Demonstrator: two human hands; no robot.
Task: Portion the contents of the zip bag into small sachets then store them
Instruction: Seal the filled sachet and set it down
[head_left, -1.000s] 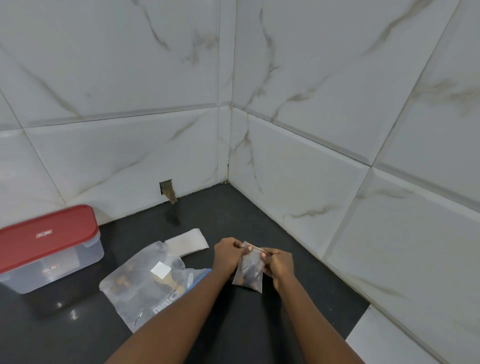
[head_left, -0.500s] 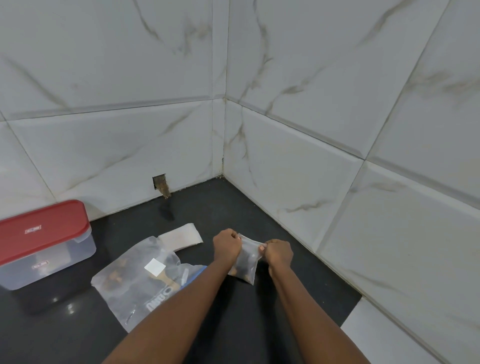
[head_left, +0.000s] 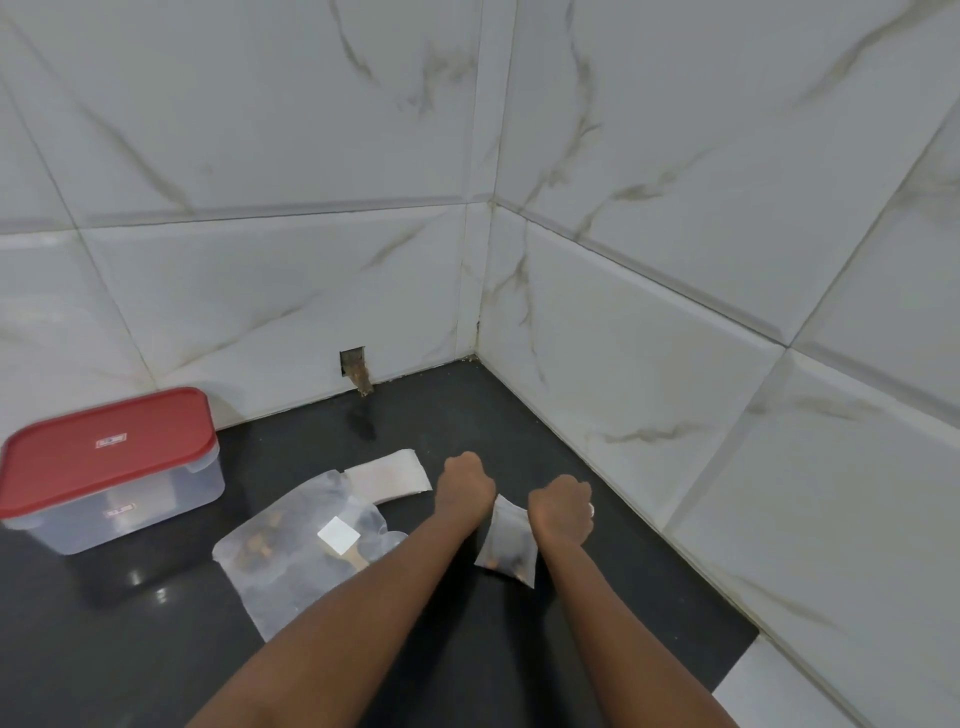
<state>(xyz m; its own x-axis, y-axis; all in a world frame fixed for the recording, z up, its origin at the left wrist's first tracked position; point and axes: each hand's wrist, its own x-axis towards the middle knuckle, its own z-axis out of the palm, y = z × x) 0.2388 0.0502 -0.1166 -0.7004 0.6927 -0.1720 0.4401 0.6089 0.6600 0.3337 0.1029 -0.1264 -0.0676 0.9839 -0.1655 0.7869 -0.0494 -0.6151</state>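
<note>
sachet (head_left: 506, 545), small and clear with dark brown bits settled in its lower part, hangs between the two hands over the black worktop (head_left: 130, 649). the left hand (head_left: 465, 486) is clenched at its upper left corner and the right hand (head_left: 563, 509) is clenched at its upper right corner, both seen from the back, so the fingers themselves are hidden. the bag's top edge runs from one fist to the other. whether its lower edge touches the worktop cannot be told. a ring (head_left: 590, 509) shows on the right hand.

just left of the left forearm the zip bag (head_left: 296, 551) lies flat on the worktop, clear, with brown pieces inside and a white square label on it. the forearm covers its near right corner. a flat white packet (head_left: 387, 475) lies at the bag's far edge, partly under it. well to the left stands a clear container (head_left: 156, 499) with a red lid (head_left: 104, 447) on it, close to the marbled tile wall (head_left: 260, 286). a small hole (head_left: 353, 364) sits low in that wall.
</note>
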